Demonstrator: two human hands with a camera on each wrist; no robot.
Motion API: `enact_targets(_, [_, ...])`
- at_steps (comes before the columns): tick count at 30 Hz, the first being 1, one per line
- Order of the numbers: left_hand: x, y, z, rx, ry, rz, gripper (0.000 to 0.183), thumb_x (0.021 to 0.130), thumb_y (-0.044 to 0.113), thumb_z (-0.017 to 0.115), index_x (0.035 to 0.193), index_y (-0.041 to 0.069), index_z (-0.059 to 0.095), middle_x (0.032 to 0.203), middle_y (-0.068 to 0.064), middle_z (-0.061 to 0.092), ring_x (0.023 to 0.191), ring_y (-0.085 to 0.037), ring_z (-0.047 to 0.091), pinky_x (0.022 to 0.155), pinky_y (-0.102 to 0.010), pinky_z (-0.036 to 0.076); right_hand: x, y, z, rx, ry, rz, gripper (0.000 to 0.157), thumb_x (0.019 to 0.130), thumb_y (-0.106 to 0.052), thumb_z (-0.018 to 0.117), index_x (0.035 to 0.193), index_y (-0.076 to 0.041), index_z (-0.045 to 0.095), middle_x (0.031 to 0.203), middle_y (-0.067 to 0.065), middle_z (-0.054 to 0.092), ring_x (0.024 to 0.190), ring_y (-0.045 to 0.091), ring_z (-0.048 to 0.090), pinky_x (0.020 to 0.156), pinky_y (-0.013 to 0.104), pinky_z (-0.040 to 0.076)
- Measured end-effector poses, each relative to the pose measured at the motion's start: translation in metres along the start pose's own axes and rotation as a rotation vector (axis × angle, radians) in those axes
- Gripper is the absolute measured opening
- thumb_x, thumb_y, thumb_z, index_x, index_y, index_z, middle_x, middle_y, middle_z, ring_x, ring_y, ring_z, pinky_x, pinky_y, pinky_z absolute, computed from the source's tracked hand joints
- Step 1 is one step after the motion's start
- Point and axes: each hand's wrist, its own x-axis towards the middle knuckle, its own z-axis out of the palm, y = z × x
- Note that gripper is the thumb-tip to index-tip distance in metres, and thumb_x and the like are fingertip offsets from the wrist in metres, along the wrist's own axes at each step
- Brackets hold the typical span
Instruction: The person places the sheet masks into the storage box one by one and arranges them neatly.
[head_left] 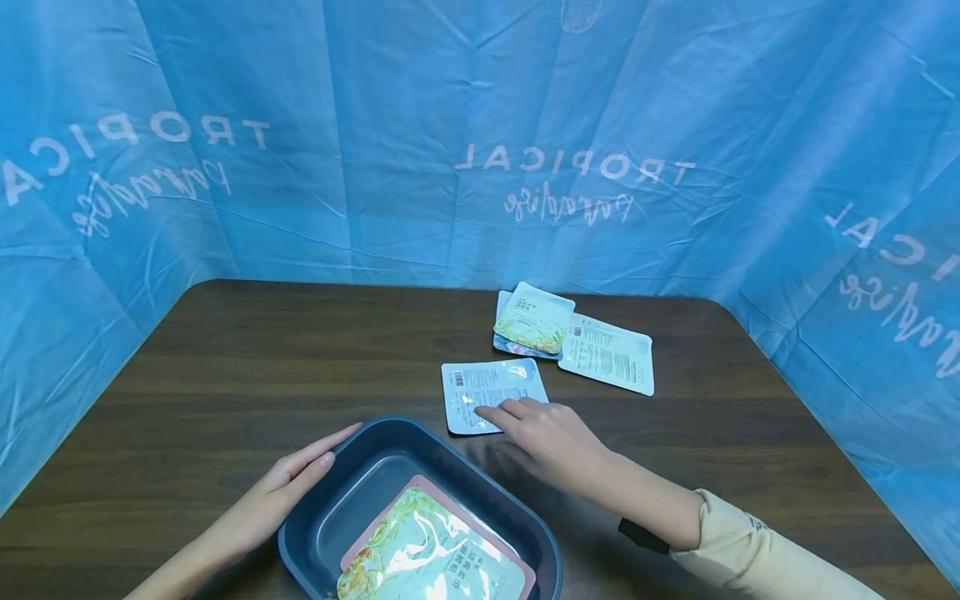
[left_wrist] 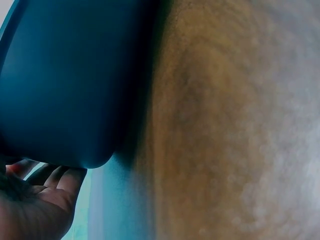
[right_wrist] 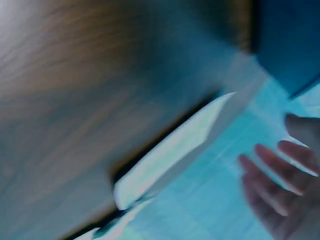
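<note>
Logged blue packet (head_left: 483, 383) flat on table (head_left: 262, 358), 10 o'clock from right hand (head_left: 547, 437), 2 o'clock from left hand (head_left: 285, 483). Saw right hand over packet's 4 o'clock corner, fingers loosely apart, gripping nothing. Saw left hand touching basin (head_left: 356, 500) rim at 10 o'clock, fingers extended. Noted green-patterned packet (head_left: 420, 542) inside basin.

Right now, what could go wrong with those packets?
The light-blue packet lies flat, so the right hand might struggle to lift it. The overlapping packets lie near the far edge of the table; a bump could perhaps push one off.
</note>
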Motion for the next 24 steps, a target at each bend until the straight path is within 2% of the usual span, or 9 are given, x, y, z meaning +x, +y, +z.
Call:
enact_targets(2, [0.000,0.000,0.000,-0.006,-0.004,-0.002,0.044,0.104,0.020,0.033,0.143,0.001,0.033,0.145,-0.019,0.034,0.132,-0.039,0.028,0.099,-0.054,0.026,0.000,0.008,0.007,-0.036,-0.092,0.033,0.056,0.081,-0.024,0.075,0.130,-0.008,0.054,0.114,0.007,0.061,0.098,0.020,0.060,0.073,0.032,0.053])
enact_targets(5, [0.000,0.000,0.000,-0.020,-0.009,-0.006,0.044,0.104,0.020,0.033,0.143,0.000,0.033,0.145,-0.020,0.033,0.132,-0.040,0.026,0.100,-0.055,0.025,0.000,0.017,0.017,-0.036,-0.226,0.075,0.064,0.083,-0.030,0.073,0.137,-0.007,0.046,0.130,0.012,0.051,0.115,0.027,0.052,0.086,0.041,0.049])
enact_targets(11, [0.001,0.001,-0.001,-0.039,-0.012,-0.025,0.045,0.104,0.021,0.033,0.144,0.000,0.031,0.145,-0.021,0.031,0.132,-0.041,0.025,0.100,-0.057,0.024,0.006,0.025,0.029,0.014,-0.409,0.159,0.066,0.090,-0.041,0.061,0.143,-0.010,0.038,0.143,0.015,0.038,0.129,0.033,0.037,0.099,0.048,0.037])
enact_targets(19, [0.000,0.000,-0.001,-0.040,-0.007,-0.027,0.045,0.104,0.021,0.033,0.144,0.000,0.032,0.145,-0.021,0.031,0.132,-0.042,0.025,0.101,-0.058,0.023,0.021,0.033,0.035,-0.027,-0.490,0.244,0.069,0.092,-0.051,0.051,0.145,-0.010,0.035,0.145,0.018,0.034,0.129,0.037,0.036,0.099,0.052,0.035])
enact_targets(22, [0.000,0.000,0.000,-0.041,-0.010,-0.022,0.045,0.104,0.021,0.033,0.144,0.000,0.032,0.145,-0.021,0.031,0.132,-0.042,0.025,0.101,-0.058,0.023,0.026,0.033,0.036,-0.074,-0.481,0.252,0.065,0.093,-0.049,0.050,0.144,-0.010,0.036,0.140,0.021,0.040,0.124,0.037,0.042,0.095,0.050,0.040])
enact_targets(24, [0.000,0.000,0.000,-0.037,-0.010,-0.015,0.045,0.104,0.020,0.033,0.144,0.000,0.032,0.145,-0.021,0.032,0.132,-0.041,0.025,0.100,-0.058,0.023,0.028,0.030,0.037,-0.137,-0.456,0.223,0.060,0.095,-0.045,0.050,0.142,-0.010,0.038,0.133,0.024,0.046,0.115,0.037,0.051,0.088,0.047,0.046])
